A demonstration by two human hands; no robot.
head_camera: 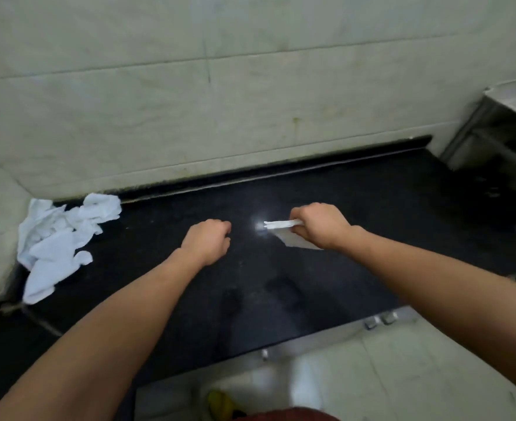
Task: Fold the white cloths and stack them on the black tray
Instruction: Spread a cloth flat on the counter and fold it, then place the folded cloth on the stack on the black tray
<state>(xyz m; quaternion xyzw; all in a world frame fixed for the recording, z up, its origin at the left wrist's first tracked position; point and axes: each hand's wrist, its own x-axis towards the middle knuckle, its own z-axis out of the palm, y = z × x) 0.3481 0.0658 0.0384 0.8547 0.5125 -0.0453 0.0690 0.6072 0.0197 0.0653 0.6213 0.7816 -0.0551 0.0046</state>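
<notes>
My right hand grips a folded cloth by one end over the bench. My left hand has its fingers curled on nothing I can see. Risk: held at one end only, the layers could splay and the fold open. No tray is in view, and the unfolded pile lies well apart at left.

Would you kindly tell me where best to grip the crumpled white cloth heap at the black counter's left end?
Probably pinch the rounded lobe jutting from the crumpled white cloth heap onto the black stone counter, coming from the right with the empty left hand. The pale tiled walls close off its back and left.
</notes>
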